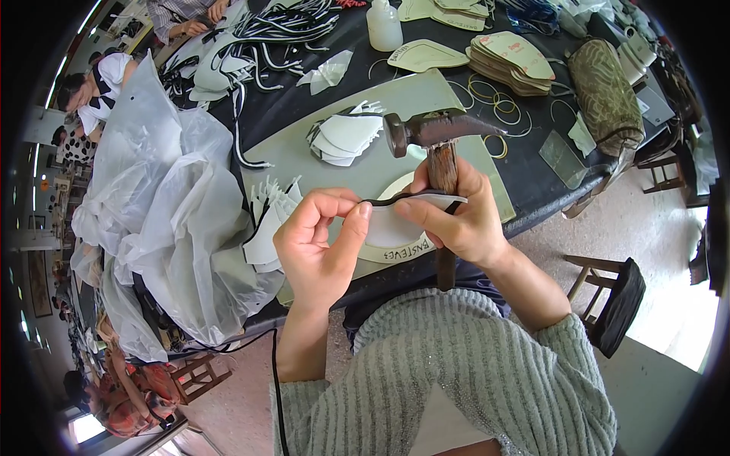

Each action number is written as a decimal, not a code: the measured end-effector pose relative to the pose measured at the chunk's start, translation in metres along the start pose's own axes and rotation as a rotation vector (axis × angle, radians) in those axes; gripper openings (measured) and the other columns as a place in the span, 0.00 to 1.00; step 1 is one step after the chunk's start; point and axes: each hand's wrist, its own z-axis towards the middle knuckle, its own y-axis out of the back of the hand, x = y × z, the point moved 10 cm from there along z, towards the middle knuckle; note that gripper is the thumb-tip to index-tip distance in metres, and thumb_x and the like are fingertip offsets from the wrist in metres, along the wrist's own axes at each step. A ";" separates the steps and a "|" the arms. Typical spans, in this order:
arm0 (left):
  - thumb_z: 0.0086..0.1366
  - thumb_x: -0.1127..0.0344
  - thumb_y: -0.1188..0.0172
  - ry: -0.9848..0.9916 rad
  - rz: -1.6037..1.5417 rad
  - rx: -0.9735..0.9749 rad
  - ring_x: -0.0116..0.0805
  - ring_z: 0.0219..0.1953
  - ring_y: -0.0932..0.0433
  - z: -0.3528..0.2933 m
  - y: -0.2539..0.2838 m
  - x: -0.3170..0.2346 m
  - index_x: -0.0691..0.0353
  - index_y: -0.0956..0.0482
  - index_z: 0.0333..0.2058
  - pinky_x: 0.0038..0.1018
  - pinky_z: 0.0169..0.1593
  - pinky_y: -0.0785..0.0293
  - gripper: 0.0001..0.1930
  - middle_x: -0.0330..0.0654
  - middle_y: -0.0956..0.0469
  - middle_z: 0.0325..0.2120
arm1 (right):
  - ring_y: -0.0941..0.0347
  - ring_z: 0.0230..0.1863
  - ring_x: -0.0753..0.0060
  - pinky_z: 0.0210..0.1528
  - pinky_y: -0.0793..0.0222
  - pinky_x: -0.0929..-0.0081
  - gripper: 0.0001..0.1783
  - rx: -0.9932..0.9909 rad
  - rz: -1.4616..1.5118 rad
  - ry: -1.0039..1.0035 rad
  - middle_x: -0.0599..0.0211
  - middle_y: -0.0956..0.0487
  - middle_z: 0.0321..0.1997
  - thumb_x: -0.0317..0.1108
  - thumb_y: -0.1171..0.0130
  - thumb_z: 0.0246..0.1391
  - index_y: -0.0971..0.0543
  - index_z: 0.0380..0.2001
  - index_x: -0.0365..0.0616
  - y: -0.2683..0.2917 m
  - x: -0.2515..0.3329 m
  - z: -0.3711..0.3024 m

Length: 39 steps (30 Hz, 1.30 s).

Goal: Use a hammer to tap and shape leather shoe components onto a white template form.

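Between my hands is a white curved flat piece (385, 225) with a black strip along its upper edge. My left hand (319, 235) pinches that edge between thumb and fingers. My right hand (473, 220) pinches the piece's other end, thumb on top, and also keeps a hammer (439, 131) in its grip. The hammer's dark metal head points up, away from me, and its worn wooden handle passes down through the hand. Beneath the piece lies a cream curved template (405, 252) with handwriting. Stacks of black-edged white pieces sit ahead (346, 138) and left of my left hand (262, 237).
A pale board (293, 144) lies on the dark-covered table (525, 199). Crumpled plastic sheeting (179, 197) fills the left side. Beyond are black-and-white strips (285, 26), a white bottle (384, 26), stacked templates (509, 61) and a patterned roll (606, 91). People sit at left; a stool (612, 304) stands right.
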 end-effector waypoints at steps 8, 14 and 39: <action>0.65 0.75 0.38 0.263 -0.378 -0.080 0.23 0.33 0.24 -0.001 0.011 0.027 0.67 0.26 0.39 0.19 0.39 0.27 0.07 0.42 0.21 0.32 | 0.34 0.14 0.87 0.14 0.44 0.86 0.14 0.047 0.117 -0.152 0.74 0.25 0.23 0.21 0.33 0.51 0.28 0.36 0.43 0.004 -0.012 -0.002; 0.67 0.70 0.37 0.166 0.156 0.174 0.19 0.27 0.29 -0.012 -0.013 0.017 0.69 0.24 0.30 0.18 0.33 0.32 0.08 0.35 0.23 0.26 | 0.35 0.14 0.87 0.14 0.45 0.85 0.14 0.108 0.036 -0.153 0.73 0.26 0.23 0.24 0.32 0.51 0.28 0.35 0.42 -0.002 -0.016 -0.001; 0.65 0.70 0.38 0.225 0.210 0.169 0.17 0.21 0.29 -0.005 -0.034 0.057 0.67 0.23 0.28 0.19 0.27 0.33 0.08 0.34 0.23 0.19 | 0.41 0.21 0.89 0.22 0.44 0.81 0.10 -0.043 -0.403 -0.001 0.78 0.30 0.21 0.32 0.37 0.59 0.25 0.34 0.36 0.027 -0.027 0.006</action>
